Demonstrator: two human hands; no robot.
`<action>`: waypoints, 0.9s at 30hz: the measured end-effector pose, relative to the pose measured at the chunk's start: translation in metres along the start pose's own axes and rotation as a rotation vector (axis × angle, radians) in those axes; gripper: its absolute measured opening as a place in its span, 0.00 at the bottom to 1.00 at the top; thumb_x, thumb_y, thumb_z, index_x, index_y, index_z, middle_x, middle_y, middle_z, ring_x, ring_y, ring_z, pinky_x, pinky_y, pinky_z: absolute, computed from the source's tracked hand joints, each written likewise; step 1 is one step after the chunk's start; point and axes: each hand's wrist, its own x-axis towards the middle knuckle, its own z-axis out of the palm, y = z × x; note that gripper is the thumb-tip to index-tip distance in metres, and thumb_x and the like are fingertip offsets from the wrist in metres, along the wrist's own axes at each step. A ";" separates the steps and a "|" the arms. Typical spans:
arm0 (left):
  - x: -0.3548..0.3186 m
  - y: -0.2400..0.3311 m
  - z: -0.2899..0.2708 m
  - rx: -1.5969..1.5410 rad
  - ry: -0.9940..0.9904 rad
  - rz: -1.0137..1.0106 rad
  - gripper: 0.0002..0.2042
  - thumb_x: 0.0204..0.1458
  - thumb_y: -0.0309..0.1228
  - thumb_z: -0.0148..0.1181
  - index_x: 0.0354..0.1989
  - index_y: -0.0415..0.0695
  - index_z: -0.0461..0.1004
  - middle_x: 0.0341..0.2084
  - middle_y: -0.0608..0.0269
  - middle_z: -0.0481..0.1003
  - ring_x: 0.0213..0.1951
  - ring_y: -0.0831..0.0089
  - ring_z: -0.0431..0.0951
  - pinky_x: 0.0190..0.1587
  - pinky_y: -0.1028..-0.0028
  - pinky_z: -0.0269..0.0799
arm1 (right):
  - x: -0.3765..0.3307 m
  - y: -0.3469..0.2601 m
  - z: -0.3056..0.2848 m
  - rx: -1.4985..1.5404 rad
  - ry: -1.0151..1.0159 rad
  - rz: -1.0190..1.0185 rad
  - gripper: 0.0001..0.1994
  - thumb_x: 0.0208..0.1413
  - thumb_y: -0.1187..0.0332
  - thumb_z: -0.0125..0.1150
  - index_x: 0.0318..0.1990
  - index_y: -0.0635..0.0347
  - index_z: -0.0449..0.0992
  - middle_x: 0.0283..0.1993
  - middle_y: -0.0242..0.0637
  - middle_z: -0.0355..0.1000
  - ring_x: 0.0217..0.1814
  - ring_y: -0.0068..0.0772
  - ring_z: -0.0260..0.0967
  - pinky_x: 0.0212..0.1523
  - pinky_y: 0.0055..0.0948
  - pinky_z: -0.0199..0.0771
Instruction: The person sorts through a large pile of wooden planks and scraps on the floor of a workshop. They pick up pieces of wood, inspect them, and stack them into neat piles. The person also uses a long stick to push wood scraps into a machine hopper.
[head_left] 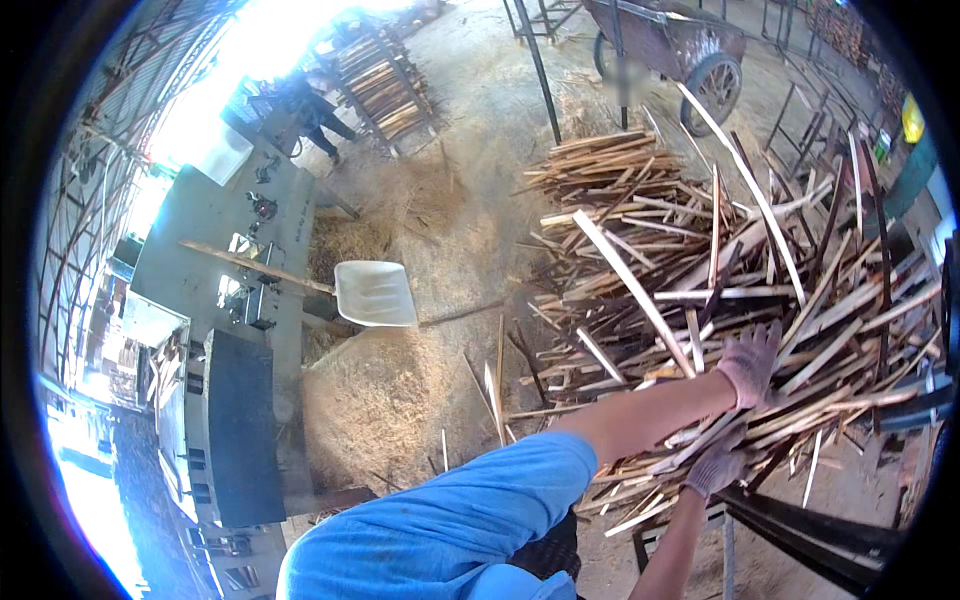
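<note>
A big tangled heap of thin wooden strips (640,285) fills the right half of the view. My left hand (748,366), in a pale pinkish work glove, lies on top of the strips with its fingers spread. Just below it, my right hand (716,468), also gloved, grips the near edge of a bundle of wooden strips (800,420). Its fingertips are partly hidden among the wood. A blue sleeve (450,500) covers my left upper arm. Dark metal bars (810,530) run beside my right hand, below the bundle.
A white shovel (375,294) with a wooden handle rests near sawdust (370,400) at left centre. Machine tables (240,430) line the left. A wheeled cart (690,50) stands at the far right. Another person (315,115) is near a rack of stacked wood (385,85).
</note>
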 end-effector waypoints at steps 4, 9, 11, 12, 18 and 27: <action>0.115 0.017 -0.027 0.039 0.010 -0.136 0.67 0.37 0.64 0.72 0.76 0.35 0.37 0.70 0.36 0.56 0.69 0.43 0.60 0.62 0.45 0.64 | 0.119 -0.041 0.058 0.080 -0.025 -0.040 0.51 0.62 0.29 0.41 0.75 0.66 0.44 0.61 0.78 0.58 0.58 0.77 0.67 0.50 0.61 0.76; 0.124 0.013 -0.012 0.060 -0.023 -0.155 0.69 0.33 0.70 0.69 0.76 0.37 0.39 0.72 0.41 0.53 0.71 0.45 0.57 0.60 0.45 0.65 | 0.138 -0.019 0.062 0.013 -0.132 -0.158 0.46 0.67 0.37 0.41 0.71 0.78 0.47 0.61 0.77 0.61 0.60 0.73 0.67 0.53 0.57 0.75; 0.110 0.019 -0.034 0.004 -0.049 -0.099 0.64 0.40 0.66 0.67 0.76 0.36 0.39 0.71 0.40 0.53 0.70 0.46 0.59 0.60 0.43 0.64 | 0.159 -0.006 0.065 0.227 -0.109 -0.140 0.45 0.65 0.35 0.43 0.74 0.67 0.50 0.68 0.70 0.59 0.67 0.65 0.64 0.63 0.51 0.68; 0.107 0.007 -0.020 0.032 0.312 0.055 0.61 0.44 0.64 0.65 0.76 0.37 0.40 0.71 0.40 0.54 0.69 0.47 0.59 0.62 0.44 0.63 | 0.168 0.006 0.077 0.281 -0.098 -0.295 0.42 0.68 0.38 0.42 0.75 0.64 0.50 0.72 0.60 0.58 0.71 0.55 0.62 0.68 0.47 0.63; -0.076 -0.056 -0.064 -0.178 0.235 0.518 0.44 0.58 0.52 0.58 0.75 0.40 0.46 0.72 0.43 0.54 0.72 0.48 0.56 0.73 0.52 0.50 | 0.191 0.055 0.038 0.458 -0.448 -0.355 0.35 0.69 0.44 0.45 0.73 0.61 0.57 0.74 0.51 0.57 0.72 0.50 0.59 0.69 0.40 0.63; -0.536 -0.380 0.034 -0.283 0.064 -1.155 0.31 0.57 0.57 0.56 0.52 0.39 0.77 0.52 0.44 0.78 0.53 0.51 0.78 0.56 0.60 0.73 | -0.032 0.073 -0.014 -0.052 -0.329 -0.305 0.34 0.68 0.50 0.53 0.69 0.71 0.60 0.70 0.59 0.61 0.68 0.54 0.64 0.62 0.43 0.70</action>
